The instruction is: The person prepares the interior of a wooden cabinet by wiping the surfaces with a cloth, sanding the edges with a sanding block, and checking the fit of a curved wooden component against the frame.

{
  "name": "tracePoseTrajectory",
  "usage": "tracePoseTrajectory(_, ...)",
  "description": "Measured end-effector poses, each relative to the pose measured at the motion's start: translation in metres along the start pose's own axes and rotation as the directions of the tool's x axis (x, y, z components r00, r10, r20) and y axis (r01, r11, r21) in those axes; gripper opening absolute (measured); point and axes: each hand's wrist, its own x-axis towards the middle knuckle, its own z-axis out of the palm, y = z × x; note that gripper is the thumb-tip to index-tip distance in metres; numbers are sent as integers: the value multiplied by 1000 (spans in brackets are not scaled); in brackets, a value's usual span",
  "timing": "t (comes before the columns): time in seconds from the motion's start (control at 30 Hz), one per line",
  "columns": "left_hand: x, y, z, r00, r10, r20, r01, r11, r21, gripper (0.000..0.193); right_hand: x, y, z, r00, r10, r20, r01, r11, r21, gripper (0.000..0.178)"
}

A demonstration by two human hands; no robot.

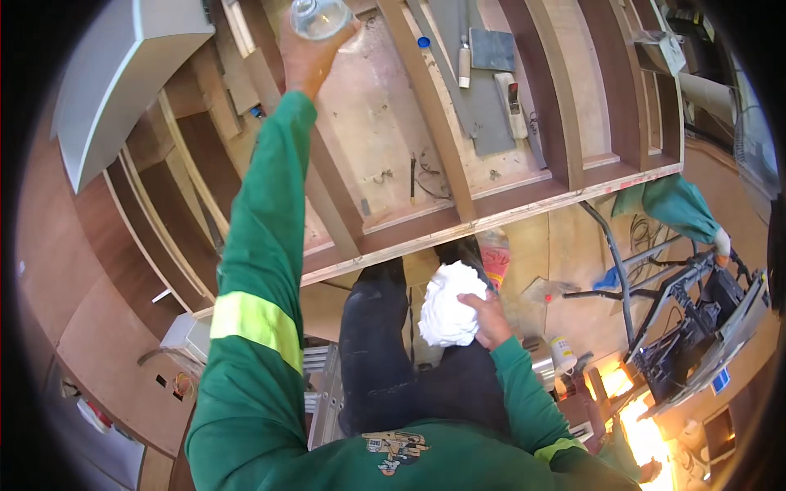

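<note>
At the far end of my outstretched arm, my left hand point(313, 56) is closed round a clear plastic bottle point(326, 20), seen mostly from above and cut by the upper picture edge. A small blue cap point(423, 42) rests on a wooden rib to the right of it. Close to my body, over my legs, my right hand point(489, 317) grips a crumpled white cloth bundle point(449, 304), thumb across its right side. Beneath my left hand lies a wooden frame point(454, 164) with brown ribs and shallow bays.
A grey plane-like tool point(511, 106), a white tube point(464, 65) and a dark square plate point(492, 50) lie on grey strips in the frame. A metal stepladder point(326, 393) stands below left. A chair-like metal frame point(696, 315) and a bright lamp point(643, 434) are at right.
</note>
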Motion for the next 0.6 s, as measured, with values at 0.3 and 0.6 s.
tracePoseTrajectory(0.3,-190,141,-111,1000,-8,11,7,989,145,84,-33,-79,65,916,-345,207,386,897,-214,70)
tracePoseTrajectory(0.6,-343,260,-216,979,-199,43,192,974,119,83,-100,-94,129,871,-288,398,415,865,-282,55)
